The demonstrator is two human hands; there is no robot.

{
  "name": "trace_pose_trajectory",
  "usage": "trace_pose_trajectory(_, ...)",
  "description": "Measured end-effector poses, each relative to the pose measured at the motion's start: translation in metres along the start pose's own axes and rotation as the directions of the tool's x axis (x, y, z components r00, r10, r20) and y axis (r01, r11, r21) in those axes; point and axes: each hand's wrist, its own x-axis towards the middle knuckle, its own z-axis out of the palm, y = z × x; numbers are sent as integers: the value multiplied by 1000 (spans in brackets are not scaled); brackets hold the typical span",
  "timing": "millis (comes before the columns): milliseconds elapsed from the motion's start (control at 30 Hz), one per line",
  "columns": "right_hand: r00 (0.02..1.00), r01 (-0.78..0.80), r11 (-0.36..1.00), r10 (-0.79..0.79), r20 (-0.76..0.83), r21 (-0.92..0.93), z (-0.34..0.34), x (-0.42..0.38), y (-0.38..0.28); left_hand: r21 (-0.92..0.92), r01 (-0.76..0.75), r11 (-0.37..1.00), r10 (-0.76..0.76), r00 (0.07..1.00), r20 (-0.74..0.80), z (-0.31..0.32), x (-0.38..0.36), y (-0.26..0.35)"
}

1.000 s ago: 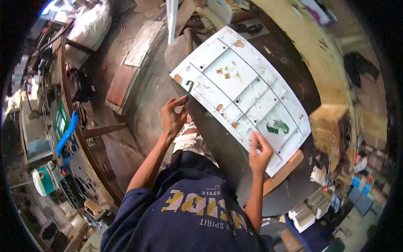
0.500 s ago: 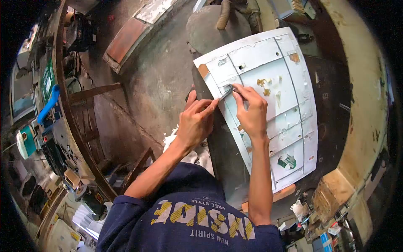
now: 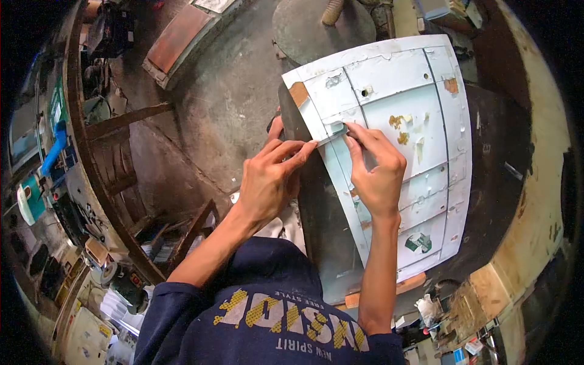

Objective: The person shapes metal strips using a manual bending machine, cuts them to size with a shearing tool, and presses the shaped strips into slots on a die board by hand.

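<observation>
A large curved white panel [image 3: 395, 109], crossed by dark lines and patched with peeling bits and brown spots, lies on a dark surface. At its left edge my left hand [image 3: 271, 173] has thumb and index finger pinched on the near end of a thin strip [image 3: 326, 142]. My right hand [image 3: 378, 167] pinches a small pale piece [image 3: 336, 127] at the strip's other end, over the panel. Whether piece and strip are joined is too small to tell. A green-and-white sticker [image 3: 418, 243] shows on the panel's lower part.
Beyond the panel stands a round metal drum [image 3: 322, 27] with a hose [image 3: 333, 11]. A reddish-brown board [image 3: 182, 39] lies at the upper left. Along the left runs a wooden frame [image 3: 131, 121], with a blue object [image 3: 55, 149] and tools past it. A wooden block [image 3: 407, 284] sits under the panel's lower edge.
The view has shifted, so the panel appears slightly farther right. My right hand's fingers sit a little farther from my left hand, and the pale piece between them shows more.
</observation>
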Motion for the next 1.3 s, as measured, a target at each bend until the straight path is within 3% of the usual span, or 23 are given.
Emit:
trace_pose_trajectory(267,1000,6,1000,-6,-2,-13,0,1,1,91,-1,996,3,1000,-28,2,-1,7)
trace_pose_trajectory(667,1000,2,1000,-2,16,7,-1,2,1,18,81,997,-81,996,38,1,-2,11)
trace_pose_trajectory(1300,1000,10,1000,-10,16,2,-1,3,1,5,49,999,-49,998,27,0,-1,11)
